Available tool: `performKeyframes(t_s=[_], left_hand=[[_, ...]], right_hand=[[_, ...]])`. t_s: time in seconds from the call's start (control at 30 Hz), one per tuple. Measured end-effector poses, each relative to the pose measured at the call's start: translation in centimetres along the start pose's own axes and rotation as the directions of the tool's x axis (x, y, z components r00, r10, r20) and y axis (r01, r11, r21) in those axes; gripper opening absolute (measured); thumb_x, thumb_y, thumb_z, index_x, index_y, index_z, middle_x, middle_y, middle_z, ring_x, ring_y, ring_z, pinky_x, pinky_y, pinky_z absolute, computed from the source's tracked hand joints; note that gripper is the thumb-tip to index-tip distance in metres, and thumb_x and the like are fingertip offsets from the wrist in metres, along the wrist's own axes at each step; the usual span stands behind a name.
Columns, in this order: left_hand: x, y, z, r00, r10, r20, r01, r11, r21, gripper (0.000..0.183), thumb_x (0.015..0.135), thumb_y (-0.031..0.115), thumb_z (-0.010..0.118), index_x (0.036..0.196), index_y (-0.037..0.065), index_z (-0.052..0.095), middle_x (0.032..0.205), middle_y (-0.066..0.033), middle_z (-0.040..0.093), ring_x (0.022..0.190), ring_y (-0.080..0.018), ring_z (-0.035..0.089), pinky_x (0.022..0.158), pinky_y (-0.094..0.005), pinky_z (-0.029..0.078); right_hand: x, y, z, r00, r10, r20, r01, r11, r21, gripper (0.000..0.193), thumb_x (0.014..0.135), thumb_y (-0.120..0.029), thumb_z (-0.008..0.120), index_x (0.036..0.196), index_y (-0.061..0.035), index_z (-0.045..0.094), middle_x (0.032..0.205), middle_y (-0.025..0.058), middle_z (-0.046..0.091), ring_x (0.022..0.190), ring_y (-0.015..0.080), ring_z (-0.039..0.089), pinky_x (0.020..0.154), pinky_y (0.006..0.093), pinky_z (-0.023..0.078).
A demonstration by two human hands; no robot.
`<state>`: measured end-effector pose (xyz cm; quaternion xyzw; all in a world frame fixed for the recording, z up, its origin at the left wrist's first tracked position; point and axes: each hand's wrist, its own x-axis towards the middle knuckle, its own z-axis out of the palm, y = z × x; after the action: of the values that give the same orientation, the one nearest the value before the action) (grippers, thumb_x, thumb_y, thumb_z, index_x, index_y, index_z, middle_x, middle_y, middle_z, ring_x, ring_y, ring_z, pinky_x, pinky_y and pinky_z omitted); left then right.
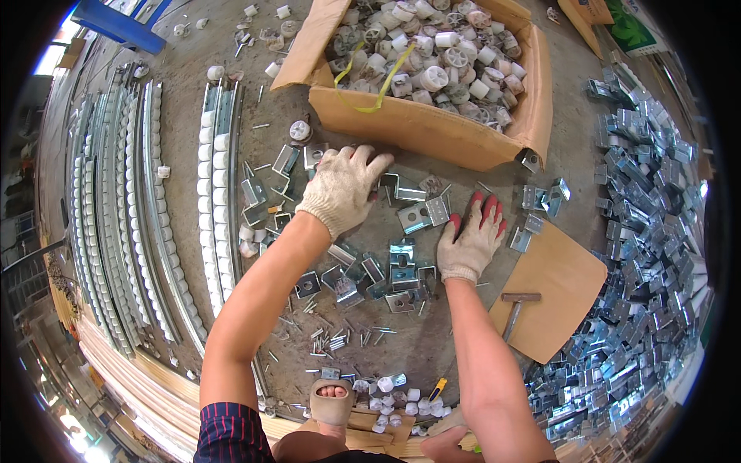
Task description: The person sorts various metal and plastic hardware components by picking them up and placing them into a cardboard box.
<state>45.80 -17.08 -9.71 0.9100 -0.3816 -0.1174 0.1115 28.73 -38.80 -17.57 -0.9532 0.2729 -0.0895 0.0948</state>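
Note:
My left hand (345, 189), in a white knit glove, reaches over loose metal brackets in front of the cardboard box. Its fingers curl downward and hide whatever is beneath them. One bent bracket (314, 157) lies by its fingertips, another bracket (401, 190) just to its right. On the floor, my right hand (472, 241) rests palm down in a glove with red fingertips, fingers spread. Beside its thumb is a shiny bracket (415, 218) with a hole. Between my arms lie more brackets (402, 255) and scattered small metal pins (330, 341).
The open cardboard box (417, 127) holds many white rollers. A hammer (515, 309) lies on a flat cardboard piece (567, 270). Brackets are heaped at right (641, 270); roller tracks (220, 193) line the left. A yellow cutter (438, 388) and loose rollers (386, 384) lie near my feet.

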Motion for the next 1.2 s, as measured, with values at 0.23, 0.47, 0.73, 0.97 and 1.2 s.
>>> performKeyframes(t_s=[0.23,0.47,0.73,0.97,1.2], left_hand=[[0.6,-2.2,-2.5,0.99,-0.048,0.129,0.086,0.95,-0.301,0.04,0.087,0.007,0.077,0.126,0.011,0.069,0.125,-0.0201,0.064,0.11,-0.0439,0.071,0.097,-0.0491,0.06],[5.6,4.7,-14.0,0.75,-0.067,-0.658,0.037,0.997,-0.061,0.06,0.084,0.015,0.089,0.14,0.017,0.067,0.116,-0.015,0.069,0.098,-0.0323,0.073,0.089,-0.0437,0.06],[3.8,9.9,1.8,0.998,-0.041,-0.057,0.04,0.999,-0.023,0.043,0.088,0.042,0.081,0.116,0.012,0.073,0.113,-0.0149,0.069,0.103,-0.0352,0.069,0.091,-0.0493,0.054],[4.4,9.4,2.3,0.957,0.026,0.29,0.017,0.99,-0.143,0.051,0.089,0.043,0.073,0.125,0.008,0.077,0.118,-0.0185,0.079,0.102,-0.0337,0.076,0.092,-0.0435,0.06],[4.1,8.2,-0.6,0.892,0.178,0.414,-0.171,0.984,-0.054,0.044,0.082,0.03,0.069,0.122,0.013,0.079,0.119,-0.0182,0.079,0.111,-0.0346,0.076,0.096,-0.0431,0.061]], right_hand=[[0.1,0.2,0.0,1.0,0.014,0.011,-0.015,1.0,0.012,0.07,0.093,-0.035,0.067,0.156,-0.0088,0.054,0.167,0.0225,0.044,0.158,0.0421,0.035,0.13,0.0607,0.021],[0.5,0.2,-0.1,1.0,-0.019,-0.008,0.019,1.0,0.016,0.072,0.091,-0.034,0.069,0.156,-0.0081,0.054,0.165,0.0234,0.046,0.155,0.0433,0.038,0.129,0.0619,0.023],[0.2,0.3,0.2,0.999,-0.011,0.031,0.012,1.0,-0.005,0.07,0.094,-0.037,0.066,0.157,-0.0086,0.053,0.166,0.0225,0.044,0.156,0.0427,0.036,0.131,0.0606,0.02],[-1.2,0.7,1.8,0.973,-0.129,-0.192,0.107,0.987,-0.12,0.056,0.101,-0.033,0.064,0.151,-0.0088,0.058,0.153,0.0235,0.058,0.143,0.0397,0.054,0.125,0.0548,0.035],[-0.3,0.9,1.7,0.992,-0.039,-0.117,0.033,0.998,-0.053,0.066,0.099,-0.039,0.062,0.157,-0.0074,0.054,0.166,0.0225,0.046,0.157,0.0402,0.037,0.131,0.0548,0.022]])
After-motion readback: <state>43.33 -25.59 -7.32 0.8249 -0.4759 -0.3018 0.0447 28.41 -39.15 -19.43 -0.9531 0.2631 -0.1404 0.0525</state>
